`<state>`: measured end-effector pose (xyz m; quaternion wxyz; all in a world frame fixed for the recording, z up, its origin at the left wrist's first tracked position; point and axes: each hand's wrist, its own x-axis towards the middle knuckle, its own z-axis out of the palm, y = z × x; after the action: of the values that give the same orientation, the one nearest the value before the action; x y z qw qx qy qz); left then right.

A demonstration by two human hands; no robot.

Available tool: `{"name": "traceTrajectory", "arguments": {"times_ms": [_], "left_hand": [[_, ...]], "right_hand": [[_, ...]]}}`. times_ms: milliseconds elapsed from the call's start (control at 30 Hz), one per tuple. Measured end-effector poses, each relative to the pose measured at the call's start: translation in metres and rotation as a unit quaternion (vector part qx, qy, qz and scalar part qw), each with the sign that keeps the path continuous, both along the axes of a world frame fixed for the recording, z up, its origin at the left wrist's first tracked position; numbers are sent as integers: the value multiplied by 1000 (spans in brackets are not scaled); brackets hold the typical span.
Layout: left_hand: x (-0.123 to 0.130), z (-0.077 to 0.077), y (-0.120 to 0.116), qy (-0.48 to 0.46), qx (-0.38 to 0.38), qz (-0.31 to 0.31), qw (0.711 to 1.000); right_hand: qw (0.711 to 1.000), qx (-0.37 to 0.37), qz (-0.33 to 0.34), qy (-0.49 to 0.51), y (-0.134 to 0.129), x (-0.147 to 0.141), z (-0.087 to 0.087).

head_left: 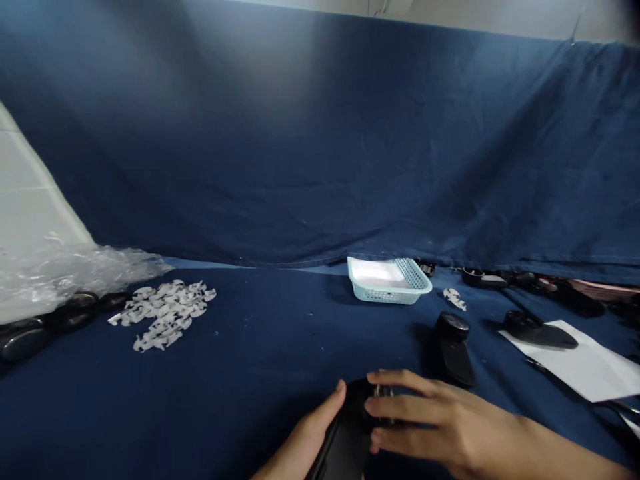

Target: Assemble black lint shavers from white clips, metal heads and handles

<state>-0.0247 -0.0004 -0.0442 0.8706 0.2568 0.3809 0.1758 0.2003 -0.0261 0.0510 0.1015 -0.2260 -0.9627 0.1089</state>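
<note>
A black elongated device (345, 437) lies at the bottom centre, close to the camera. My left hand (313, 433) grips it from the left, with the thumb along its edge. On its right upper end rest the fingertips of my right hand (425, 417), around a small shiny, partly clear piece (384, 400) whose shape is mostly hidden. Just beyond my right hand, a similar black device with a round top (454, 347) sits on the blue cloth.
Many small white parts (167, 310) are heaped at the left, beside black items and clear plastic wrap (75, 270). A light blue basket (390, 295) stands at the back. White paper (587, 363) and black devices lie right. A blue curtain (300, 133) hangs behind.
</note>
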Motion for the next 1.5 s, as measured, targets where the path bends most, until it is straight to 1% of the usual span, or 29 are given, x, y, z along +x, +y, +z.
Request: {"name": "traceTrajectory", "arguments": {"times_ms": [33,67,100,167,233,267,333,433,533,567,600,633,700,733,833,900,967,1067,1100,1133,1167,1233,1267,1300,1333,1400,1433,1467,1500], "left_hand": [[1,-1,0,-3,-7,4,1000],[2,0,-1,3,-1,9,1000],[3,1,-2,17,21,19,999],[4,6,-6,65,108,51,991],[4,12,-10,101,195,97,971],[3,14,-12,110,225,114,961],[2,15,-13,121,272,140,944],[0,9,-13,140,354,178,908],[2,2,-12,169,419,213,867],[3,2,-13,175,423,217,862],[3,2,-14,179,417,214,865],[3,5,-15,177,403,210,873],[3,14,-17,158,358,204,897],[2,19,-17,142,329,200,912],[-2,32,-15,100,246,178,948],[-3,32,-11,80,193,148,967],[-3,23,-4,51,136,109,983],[0,4,6,-33,45,22,998],[1,-1,8,-67,27,-7,997],[2,-4,8,-90,28,-23,995],[3,-6,8,-91,52,-23,994],[2,-2,3,-35,148,8,988],[1,2,-1,7,199,32,979],[1,7,-4,46,241,54,968],[0,11,-7,76,275,74,956],[0,15,-12,119,328,99,932],[0,16,-14,138,353,107,919],[0,16,-15,156,378,111,906],[1,15,-16,169,395,113,896]], "right_hand": [[1000,1,5,-8,0,2,-1],[1000,1,-8,-6,0,3,-5],[999,0,-37,5,0,2,-11],[990,-10,-130,57,-1,-1,-27],[964,-42,-227,130,-1,-9,-44],[949,-67,-257,167,0,-14,-51],[920,-127,-287,235,2,-22,-58],[870,-230,-296,321,6,-30,-54],[810,-342,-323,350,7,-32,-42],[796,-363,-330,354,7,-33,-39],[787,-375,-331,361,7,-34,-36],[786,-375,-321,372,6,-35,-35],[802,-343,-286,395,4,-35,-34],[820,-314,-269,395,4,-35,-34],[899,-190,-232,320,5,-30,-35],[944,-128,-199,231,7,-24,-31],[973,-85,-145,160,9,-17,-24],[994,-46,-57,86,9,-8,-7],[996,-44,-39,65,8,-5,-3],[997,-50,-30,45,6,-3,0],[997,-63,-35,36,5,-1,0],[989,-94,-87,68,1,0,-7],[979,-109,-133,107,-1,-2,-14],[961,-125,-188,158,-3,-6,-23],[934,-145,-248,213,-4,-10,-33],[860,-217,-348,302,-4,-23,-52],[820,-265,-381,335,-3,-30,-58],[784,-307,-398,363,-2,-36,-63],[761,-335,-400,386,-1,-41,-65]]}}
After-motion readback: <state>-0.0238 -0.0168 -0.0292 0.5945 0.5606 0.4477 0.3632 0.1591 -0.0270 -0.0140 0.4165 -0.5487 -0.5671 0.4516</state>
